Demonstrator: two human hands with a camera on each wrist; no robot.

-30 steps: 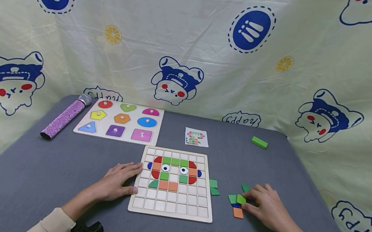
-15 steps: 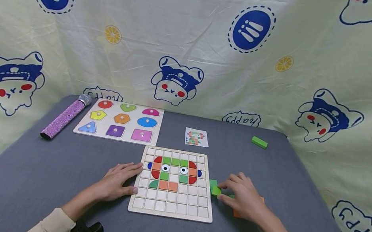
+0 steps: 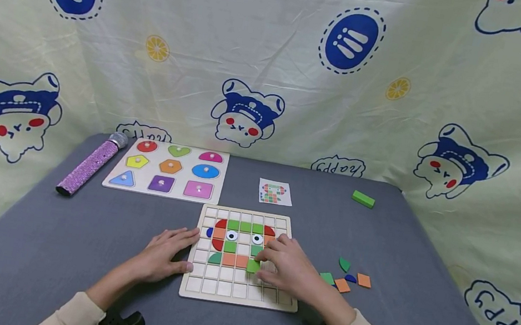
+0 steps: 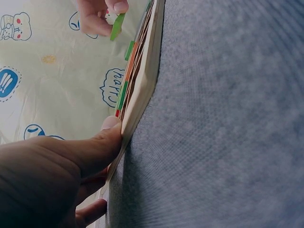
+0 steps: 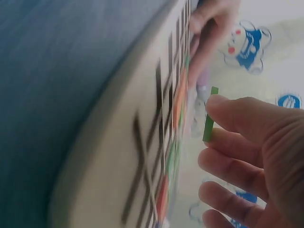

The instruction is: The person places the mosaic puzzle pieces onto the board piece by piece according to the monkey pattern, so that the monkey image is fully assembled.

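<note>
In the head view a wooden grid board [image 3: 216, 287] lies flat, with coloured tiles forming a face-like pattern in its upper part. My left hand [image 3: 166, 251] rests against its left edge, thumb and fingertips touching the rim, as the left wrist view also shows. My right hand [image 3: 297, 272] reaches over the board's right side and pinches a green tile [image 3: 253, 266] between thumb and index finger. In the right wrist view this green tile [image 5: 211, 114] is held edge-on, apart from the board. An orange tile [image 3: 242, 261] sits in the grid just left of the held tile.
Right of the board lie loose tiles, among them orange tiles [image 3: 363, 280] and a blue piece [image 3: 350, 278]. A small pattern card [image 3: 275, 200] and a green block [image 3: 363, 199] lie farther back. At the back left are a knobbed shape puzzle [image 3: 146, 183] and a glittery microphone [image 3: 90, 165].
My right hand has moved left from the loose tiles to above the board, carrying the green tile. Orange tiles it covered now show. My left hand has stayed at the board's edge.
</note>
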